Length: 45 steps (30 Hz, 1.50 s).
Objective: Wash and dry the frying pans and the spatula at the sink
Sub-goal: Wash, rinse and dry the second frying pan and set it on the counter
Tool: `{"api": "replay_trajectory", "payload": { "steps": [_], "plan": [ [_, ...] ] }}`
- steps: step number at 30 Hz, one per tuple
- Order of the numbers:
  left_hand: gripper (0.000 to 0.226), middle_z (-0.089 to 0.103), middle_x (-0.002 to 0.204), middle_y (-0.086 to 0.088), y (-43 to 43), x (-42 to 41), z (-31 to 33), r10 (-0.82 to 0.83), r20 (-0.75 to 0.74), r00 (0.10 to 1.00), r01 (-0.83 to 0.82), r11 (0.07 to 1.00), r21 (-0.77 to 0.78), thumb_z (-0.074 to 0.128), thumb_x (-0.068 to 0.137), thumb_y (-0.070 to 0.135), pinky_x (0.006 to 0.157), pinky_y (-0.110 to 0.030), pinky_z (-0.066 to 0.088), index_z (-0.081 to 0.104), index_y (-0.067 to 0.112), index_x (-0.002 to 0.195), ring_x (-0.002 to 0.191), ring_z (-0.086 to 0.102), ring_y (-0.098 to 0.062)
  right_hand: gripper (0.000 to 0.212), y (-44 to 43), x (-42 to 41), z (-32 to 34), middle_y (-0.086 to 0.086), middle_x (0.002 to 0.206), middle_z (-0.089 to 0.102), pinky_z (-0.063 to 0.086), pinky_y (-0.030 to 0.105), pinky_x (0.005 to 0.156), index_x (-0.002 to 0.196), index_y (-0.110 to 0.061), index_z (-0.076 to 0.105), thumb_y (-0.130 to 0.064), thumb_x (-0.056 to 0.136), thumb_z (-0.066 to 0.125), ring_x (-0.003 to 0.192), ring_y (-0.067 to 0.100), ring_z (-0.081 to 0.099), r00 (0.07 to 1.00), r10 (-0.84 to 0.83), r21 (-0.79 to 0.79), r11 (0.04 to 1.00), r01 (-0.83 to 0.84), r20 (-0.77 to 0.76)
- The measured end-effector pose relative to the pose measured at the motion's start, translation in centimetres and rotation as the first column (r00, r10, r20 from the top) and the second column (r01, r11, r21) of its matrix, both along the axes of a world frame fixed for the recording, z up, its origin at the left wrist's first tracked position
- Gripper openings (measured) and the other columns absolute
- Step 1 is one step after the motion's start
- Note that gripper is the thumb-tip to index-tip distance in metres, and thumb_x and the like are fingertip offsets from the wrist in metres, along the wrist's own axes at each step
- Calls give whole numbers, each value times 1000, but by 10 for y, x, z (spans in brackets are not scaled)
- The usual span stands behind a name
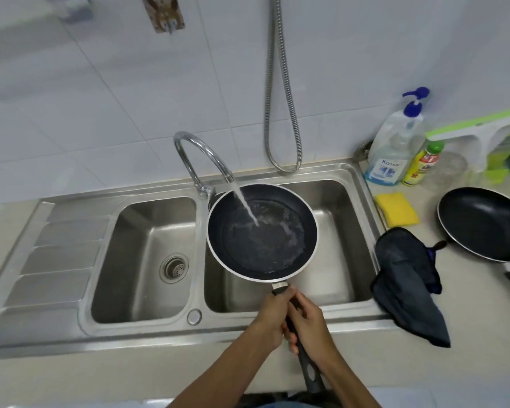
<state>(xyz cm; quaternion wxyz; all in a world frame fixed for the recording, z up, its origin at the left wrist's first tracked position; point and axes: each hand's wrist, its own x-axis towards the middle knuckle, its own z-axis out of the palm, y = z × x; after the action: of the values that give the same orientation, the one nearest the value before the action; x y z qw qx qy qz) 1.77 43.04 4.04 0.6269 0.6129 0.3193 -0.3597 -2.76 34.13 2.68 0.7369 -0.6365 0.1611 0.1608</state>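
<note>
Both hands' grip tight: left hand (273,319), right hand (308,320) wrap pan handle (305,360); pan (262,231) under running tap (202,156).

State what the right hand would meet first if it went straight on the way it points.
Most likely the near rim of the frying pan, since the right hand points up the handle. The left hand sits close beside that line.

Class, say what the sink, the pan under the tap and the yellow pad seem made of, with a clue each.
Sink: likely stainless steel, brushed grey sheen. Frying pan: probably metal with dark non-stick coating, pale bare rim. Yellow sponge: apparently foam, matte and soft-edged.
</note>
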Motion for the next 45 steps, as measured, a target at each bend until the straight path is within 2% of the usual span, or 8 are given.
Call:
{"api": "replay_trajectory", "payload": {
  "steps": [9,14,19,24,31,37,41,45],
  "plan": [
    [55,55,47,-1,-30,20,0,-53,-222,974,30,994,-105,59,98,51,36,-17,30,59,16,56,28,35,-20,19,-29,17,-6,3,60,62,45,31,51,105,-25,66,-16,104,49,51,12,56,999,-31,-224,974,33,15],
    [47,55,47,-1,-20,33,4,13,-199,980,-20,999,-31,59,99,47,37,-18,30,59,15,65,33,35,-18,22,-17,34,-1,5,87,76,59,38,73,106,-27,68,-14,102,50,79,21,73,1000,20,-242,970,-19,1],
    [39,34,38,-1,-7,34,3,59,-163,985,-41,993,111,56,101,36,36,-15,32,55,11,71,27,32,-16,21,-1,39,0,8,64,63,42,29,49,97,-9,68,-10,103,49,52,16,53,990,16,-98,995,-30,-141],
    [28,47,42,0,-10,30,9,108,-74,991,-99,987,123,51,103,29,37,-23,42,64,5,98,31,45,-13,23,-6,50,-7,3,52,51,31,19,37,85,-6,64,-26,96,58,41,14,40,920,55,79,997,-27,-389],
    [30,52,60,-6,-12,19,9,160,-80,984,-158,987,30,55,104,32,72,-46,66,63,3,110,48,64,-20,30,-37,53,7,6,65,54,29,18,33,74,-10,67,-24,99,58,44,8,38,869,191,300,953,-52,-457],
    [30,60,61,-8,-12,11,15,214,-50,976,-214,977,-7,61,102,27,58,-38,65,60,0,113,54,72,-26,28,-52,54,0,5,75,49,30,15,32,93,-7,63,-32,89,74,45,3,35,834,338,499,862,-89,-436],
    [30,59,62,-10,-8,9,15,231,-47,972,-232,972,-29,60,103,28,58,-36,64,63,1,115,55,70,-26,30,-49,56,10,7,76,49,30,17,36,94,-9,64,-37,88,72,49,7,35,830,371,350,908,-231,-417],
    [28,42,56,-7,-8,16,6,249,-83,965,-254,966,-44,54,104,24,39,-26,49,67,0,96,38,50,-17,21,-32,57,21,11,70,58,34,23,40,91,-7,71,-17,95,53,46,14,44,909,286,0,954,-300,-304]
  ]
}}
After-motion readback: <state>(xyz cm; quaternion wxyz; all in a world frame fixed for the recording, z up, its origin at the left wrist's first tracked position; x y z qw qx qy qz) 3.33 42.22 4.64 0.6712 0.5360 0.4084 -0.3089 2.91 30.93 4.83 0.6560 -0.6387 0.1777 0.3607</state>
